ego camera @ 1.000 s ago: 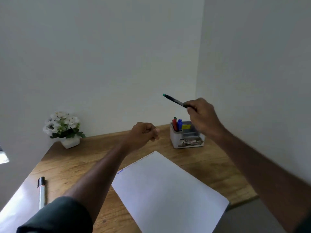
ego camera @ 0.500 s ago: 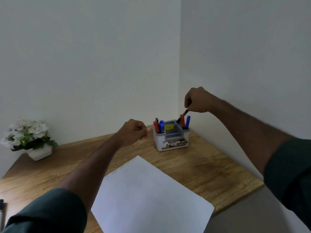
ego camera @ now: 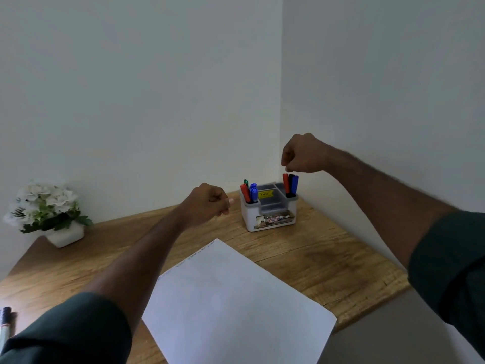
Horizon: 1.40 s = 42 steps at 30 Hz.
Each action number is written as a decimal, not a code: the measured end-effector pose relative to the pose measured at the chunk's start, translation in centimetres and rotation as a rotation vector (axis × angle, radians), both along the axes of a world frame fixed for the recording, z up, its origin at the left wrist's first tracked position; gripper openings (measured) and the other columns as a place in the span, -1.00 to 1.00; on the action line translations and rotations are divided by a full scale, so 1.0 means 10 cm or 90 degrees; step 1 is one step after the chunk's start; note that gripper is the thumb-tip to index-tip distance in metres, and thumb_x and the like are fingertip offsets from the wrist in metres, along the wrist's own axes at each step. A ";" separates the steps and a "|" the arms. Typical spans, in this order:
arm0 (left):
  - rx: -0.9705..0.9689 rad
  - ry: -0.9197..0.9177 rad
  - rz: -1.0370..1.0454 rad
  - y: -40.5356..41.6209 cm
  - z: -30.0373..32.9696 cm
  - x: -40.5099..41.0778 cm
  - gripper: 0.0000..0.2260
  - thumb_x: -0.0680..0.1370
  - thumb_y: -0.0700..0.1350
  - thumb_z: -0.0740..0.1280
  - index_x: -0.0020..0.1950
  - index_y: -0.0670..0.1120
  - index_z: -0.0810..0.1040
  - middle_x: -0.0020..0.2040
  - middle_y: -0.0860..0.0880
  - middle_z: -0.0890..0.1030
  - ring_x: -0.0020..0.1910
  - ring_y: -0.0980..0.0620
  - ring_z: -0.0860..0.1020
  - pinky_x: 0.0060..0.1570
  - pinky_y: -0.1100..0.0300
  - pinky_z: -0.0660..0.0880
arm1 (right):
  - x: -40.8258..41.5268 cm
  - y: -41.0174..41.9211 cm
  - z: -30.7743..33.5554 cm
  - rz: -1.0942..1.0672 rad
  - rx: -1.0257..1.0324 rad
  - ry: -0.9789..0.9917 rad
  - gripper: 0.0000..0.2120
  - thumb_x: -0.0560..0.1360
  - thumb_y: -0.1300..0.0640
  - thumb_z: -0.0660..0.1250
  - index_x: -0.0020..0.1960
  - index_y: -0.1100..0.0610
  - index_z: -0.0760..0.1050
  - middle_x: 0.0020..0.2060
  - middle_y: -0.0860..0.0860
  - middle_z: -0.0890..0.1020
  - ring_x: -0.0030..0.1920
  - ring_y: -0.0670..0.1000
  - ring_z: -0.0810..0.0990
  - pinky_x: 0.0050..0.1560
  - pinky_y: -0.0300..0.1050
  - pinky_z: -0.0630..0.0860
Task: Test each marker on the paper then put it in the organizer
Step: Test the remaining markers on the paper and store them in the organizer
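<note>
Markers stand upright in the white organizer [ego camera: 270,215] at the desk's [ego camera: 328,264] back corner — a red, black and blue trio [ego camera: 290,184] in its right slot, another cluster [ego camera: 249,191] in its left. Just above the trio, the right hand [ego camera: 301,155] hovers, fingers curled and holding nothing. The left hand [ego camera: 208,203] hangs curled and empty above the desk, beyond the paper [ego camera: 231,303]. One marker [ego camera: 5,324] lies at the desk's left edge.
</note>
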<state>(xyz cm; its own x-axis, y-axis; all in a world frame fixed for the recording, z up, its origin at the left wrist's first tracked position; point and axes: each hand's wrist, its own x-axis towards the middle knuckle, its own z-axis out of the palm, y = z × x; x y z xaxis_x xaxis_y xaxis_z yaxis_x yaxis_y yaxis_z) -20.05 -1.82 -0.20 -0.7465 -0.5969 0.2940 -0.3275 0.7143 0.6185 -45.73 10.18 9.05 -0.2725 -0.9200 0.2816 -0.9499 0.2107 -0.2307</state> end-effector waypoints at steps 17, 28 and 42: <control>-0.018 0.040 0.198 0.24 -0.04 1.82 -0.68 0.55 -0.11 0.43 -0.38 -0.10 0.46 -0.48 0.09 0.40 -0.50 0.17 0.28 -0.43 0.30 0.28 | 2.49 -0.17 -0.55 0.289 -0.069 -0.068 -0.86 0.39 0.21 0.33 -0.23 0.01 0.62 -0.25 -0.05 0.66 -0.21 -0.04 0.64 -0.15 -0.08 0.64; -0.044 0.085 0.417 0.24 -0.57 3.60 -0.66 0.48 -0.15 0.52 -0.43 -0.07 0.47 -0.52 0.13 0.33 -0.48 0.13 0.25 -0.42 0.23 0.24 | 4.20 -0.32 -1.29 0.418 0.101 -0.156 -0.72 0.46 -0.15 0.45 -0.12 0.08 0.64 -0.20 -0.02 0.68 -0.17 -0.04 0.64 -0.10 -0.01 0.66; -0.174 -0.071 0.450 0.30 -0.83 3.76 -0.83 0.54 0.04 0.43 0.11 0.22 0.63 0.18 0.24 0.45 0.22 0.18 0.36 0.20 0.01 0.32 | 4.44 -0.37 -1.36 0.292 0.104 -0.155 -0.77 0.48 0.02 0.37 0.04 0.13 0.60 -0.09 0.09 0.64 -0.09 0.10 0.64 -0.13 0.05 0.67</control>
